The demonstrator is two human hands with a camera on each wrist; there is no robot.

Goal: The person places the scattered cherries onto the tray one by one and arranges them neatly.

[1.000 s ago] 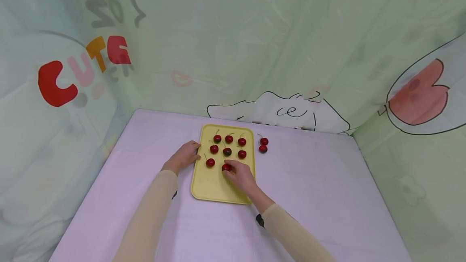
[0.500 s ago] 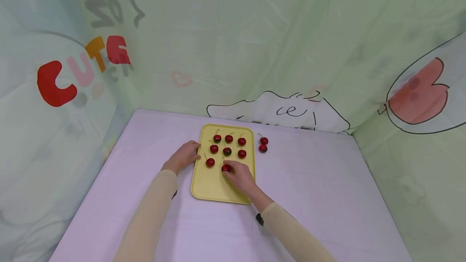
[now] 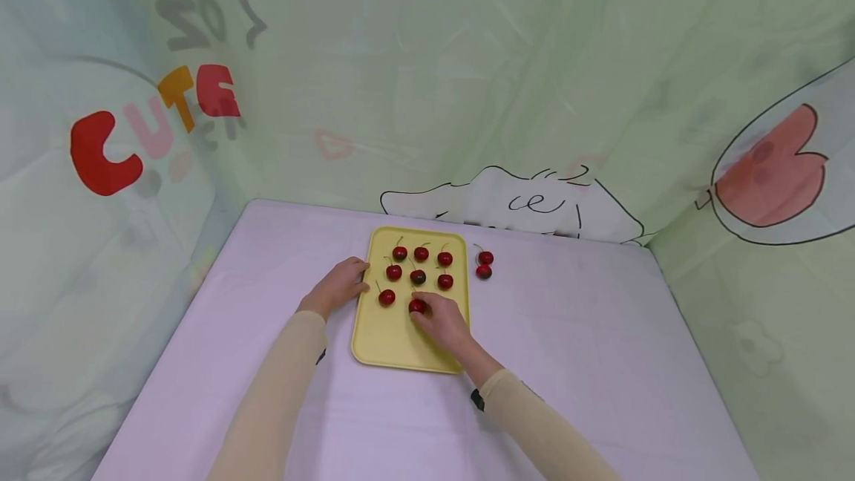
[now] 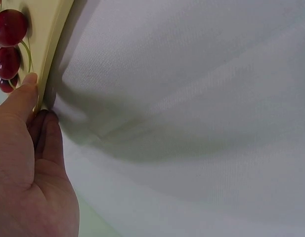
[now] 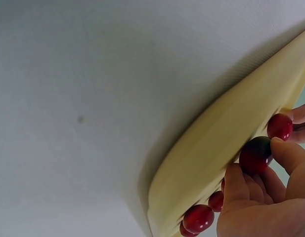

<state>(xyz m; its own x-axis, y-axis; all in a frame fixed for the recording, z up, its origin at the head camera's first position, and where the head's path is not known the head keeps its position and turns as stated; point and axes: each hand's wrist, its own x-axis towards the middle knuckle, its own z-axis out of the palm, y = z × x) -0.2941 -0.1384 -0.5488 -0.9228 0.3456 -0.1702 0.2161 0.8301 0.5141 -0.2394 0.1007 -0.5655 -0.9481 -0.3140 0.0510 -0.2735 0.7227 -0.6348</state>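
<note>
A yellow tray (image 3: 387, 340) lies on the table with several dark red cherries in loose rows, such as one cherry (image 3: 387, 297) at its left. My left hand (image 3: 336, 286) grips the tray's left edge. In the left wrist view, the thumb (image 4: 26, 94) lies over the tray rim (image 4: 57, 34) and the fingers are curled beneath. Low over the tray's middle, my right hand (image 3: 446, 324) pinches a cherry (image 5: 256, 155) between thumb and fingers. That cherry has a dark greenish patch near the thumb. Part of the tray's right side is hidden under the right hand.
Off the tray's right edge, a cherry (image 3: 485, 257) sits close behind another cherry (image 3: 484, 272) on the pale lilac tablecloth (image 3: 568, 332). Printed fabric walls (image 3: 427, 95) rise behind the table and at both sides.
</note>
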